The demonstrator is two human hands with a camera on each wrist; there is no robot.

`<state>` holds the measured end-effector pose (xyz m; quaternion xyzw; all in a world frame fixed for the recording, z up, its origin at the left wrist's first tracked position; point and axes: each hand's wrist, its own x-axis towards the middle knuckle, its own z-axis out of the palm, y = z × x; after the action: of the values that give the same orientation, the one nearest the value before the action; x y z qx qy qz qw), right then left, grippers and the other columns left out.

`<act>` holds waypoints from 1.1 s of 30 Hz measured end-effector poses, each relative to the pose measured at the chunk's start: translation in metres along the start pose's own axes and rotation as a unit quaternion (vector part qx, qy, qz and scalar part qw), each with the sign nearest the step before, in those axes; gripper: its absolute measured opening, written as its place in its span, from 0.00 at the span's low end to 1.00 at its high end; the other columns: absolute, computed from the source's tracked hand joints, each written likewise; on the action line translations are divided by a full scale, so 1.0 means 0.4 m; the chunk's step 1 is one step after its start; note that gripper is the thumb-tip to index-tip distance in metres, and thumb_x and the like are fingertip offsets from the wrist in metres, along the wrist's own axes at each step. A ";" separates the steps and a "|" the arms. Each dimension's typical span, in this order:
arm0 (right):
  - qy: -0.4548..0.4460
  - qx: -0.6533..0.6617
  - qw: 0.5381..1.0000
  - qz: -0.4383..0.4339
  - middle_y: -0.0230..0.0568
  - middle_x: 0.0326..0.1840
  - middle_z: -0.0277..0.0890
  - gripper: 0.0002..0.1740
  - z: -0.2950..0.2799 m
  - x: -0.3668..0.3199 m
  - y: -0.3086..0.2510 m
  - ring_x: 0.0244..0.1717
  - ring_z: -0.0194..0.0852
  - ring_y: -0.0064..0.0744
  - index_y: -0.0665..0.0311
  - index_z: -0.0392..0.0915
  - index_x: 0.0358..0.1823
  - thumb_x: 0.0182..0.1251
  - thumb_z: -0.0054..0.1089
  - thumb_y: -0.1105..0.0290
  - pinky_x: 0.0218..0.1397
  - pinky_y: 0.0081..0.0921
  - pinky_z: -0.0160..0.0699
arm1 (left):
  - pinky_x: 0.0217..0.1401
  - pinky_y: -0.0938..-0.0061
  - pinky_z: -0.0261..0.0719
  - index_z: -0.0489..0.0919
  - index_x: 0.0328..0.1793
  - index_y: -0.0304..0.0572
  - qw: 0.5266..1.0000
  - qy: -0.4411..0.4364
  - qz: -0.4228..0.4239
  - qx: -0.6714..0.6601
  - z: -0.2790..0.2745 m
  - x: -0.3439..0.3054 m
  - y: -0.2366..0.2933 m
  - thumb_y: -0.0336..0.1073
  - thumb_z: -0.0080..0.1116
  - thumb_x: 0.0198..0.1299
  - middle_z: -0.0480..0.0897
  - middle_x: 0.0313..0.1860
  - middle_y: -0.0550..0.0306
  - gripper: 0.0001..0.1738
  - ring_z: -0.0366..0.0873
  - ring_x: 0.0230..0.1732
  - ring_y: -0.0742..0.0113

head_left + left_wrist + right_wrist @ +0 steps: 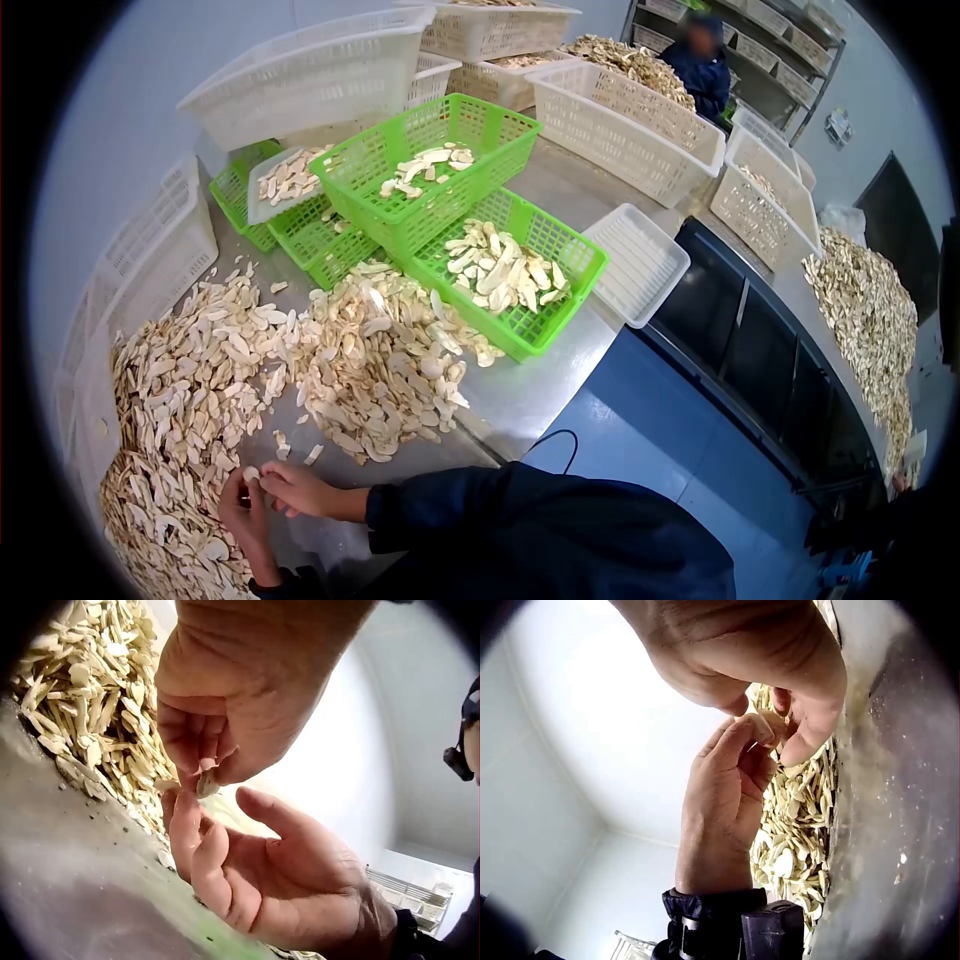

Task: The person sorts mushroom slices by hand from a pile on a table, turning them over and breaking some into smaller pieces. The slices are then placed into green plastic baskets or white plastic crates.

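Note:
My left hand (pixel 243 515) pinches a small pale dried slice (pixel 251 473) between thumb and fingertips over the near edge of a heap. Beside it, my right hand (pixel 300 490) holds its fingertips right at the slice. In the left wrist view, the right hand (pixel 277 889) has bent fingers and its thumb stands apart from them. The right wrist view shows the left hand (pixel 724 787) with the slice (pixel 769 724) at its fingertips, partly covered. A large heap of similar slices (pixel 185 400) lies to the left, and a browner heap (pixel 380 370) lies ahead.
Green baskets (pixel 420 215) with some slices stand ahead, partly stacked. White crates (pixel 620 135) stand along the left and back. An empty white tray (pixel 640 265) overhangs the metal table (pixel 535 385) at right. Another person (pixel 700 65) is at the back; more slices (pixel 860 330) lie far right.

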<state>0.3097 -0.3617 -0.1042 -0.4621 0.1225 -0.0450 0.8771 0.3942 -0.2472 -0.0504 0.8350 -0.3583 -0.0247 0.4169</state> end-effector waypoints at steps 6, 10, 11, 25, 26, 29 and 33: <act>-0.022 -0.059 0.997 -0.042 0.31 0.37 0.74 0.18 -0.020 0.014 0.023 0.32 0.73 0.18 0.61 0.71 0.52 0.74 0.50 0.54 0.30 0.20 0.77 | 0.25 0.78 0.69 0.81 0.50 0.33 0.999 0.010 0.049 0.013 0.017 -0.021 -0.031 0.32 0.58 0.62 0.78 0.28 0.56 0.13 0.72 0.25 0.74; -0.056 -0.087 0.986 -0.133 0.34 0.37 0.76 0.12 -0.053 0.028 0.048 0.34 0.76 0.25 0.61 0.73 0.50 0.72 0.52 0.63 0.36 0.24 0.78 | 0.44 0.70 0.75 0.78 0.58 0.38 0.998 -0.019 0.051 -0.028 0.038 -0.066 -0.014 0.34 0.66 0.57 0.81 0.41 0.50 0.23 0.78 0.41 0.60; -0.016 -0.111 0.981 -0.158 0.37 0.36 0.77 0.10 -0.052 0.017 0.024 0.34 0.78 0.29 0.61 0.74 0.49 0.70 0.53 0.67 0.39 0.26 0.78 | 0.44 0.73 0.76 0.76 0.61 0.38 0.998 -0.004 0.038 -0.056 0.042 -0.067 -0.011 0.33 0.67 0.57 0.81 0.41 0.54 0.25 0.78 0.40 0.65; 0.079 0.189 0.978 0.043 0.27 0.30 0.70 0.16 -0.121 0.023 -0.123 0.24 0.64 0.15 0.63 0.70 0.55 0.69 0.54 0.65 0.23 0.14 0.62 | 0.50 0.65 0.77 0.76 0.56 0.41 0.974 0.028 0.004 0.226 -0.032 -0.073 -0.026 0.28 0.58 0.55 0.78 0.51 0.48 0.20 0.76 0.48 0.50; 0.070 0.167 0.982 0.053 0.27 0.30 0.69 0.17 -0.117 0.022 -0.125 0.24 0.64 0.15 0.63 0.69 0.56 0.69 0.54 0.66 0.22 0.14 0.62 | 0.53 0.63 0.77 0.76 0.57 0.42 0.962 0.062 0.032 0.262 -0.013 -0.070 -0.032 0.28 0.58 0.55 0.78 0.53 0.47 0.21 0.75 0.51 0.48; 0.039 0.122 0.987 0.094 0.27 0.29 0.69 0.17 -0.098 0.009 -0.133 0.22 0.64 0.15 0.63 0.68 0.57 0.70 0.54 0.66 0.21 0.12 0.61 | 0.53 0.59 0.76 0.77 0.52 0.42 0.955 0.065 0.053 0.284 0.023 -0.066 -0.050 0.28 0.57 0.53 0.78 0.52 0.48 0.18 0.75 0.51 0.46; 0.018 0.122 0.983 0.137 0.27 0.29 0.68 0.17 -0.078 -0.001 -0.139 0.23 0.65 0.14 0.63 0.69 0.57 0.71 0.55 0.65 0.21 0.11 0.63 | 0.50 0.64 0.78 0.76 0.57 0.41 0.995 -0.048 -0.015 0.081 -0.008 -0.080 0.023 0.28 0.56 0.57 0.78 0.53 0.47 0.19 0.76 0.49 0.49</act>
<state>0.3030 -0.4182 -0.0753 -0.3297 0.1939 0.0531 0.9224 0.3663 -0.2288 -0.0501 0.8693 -0.3660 -0.0418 0.3295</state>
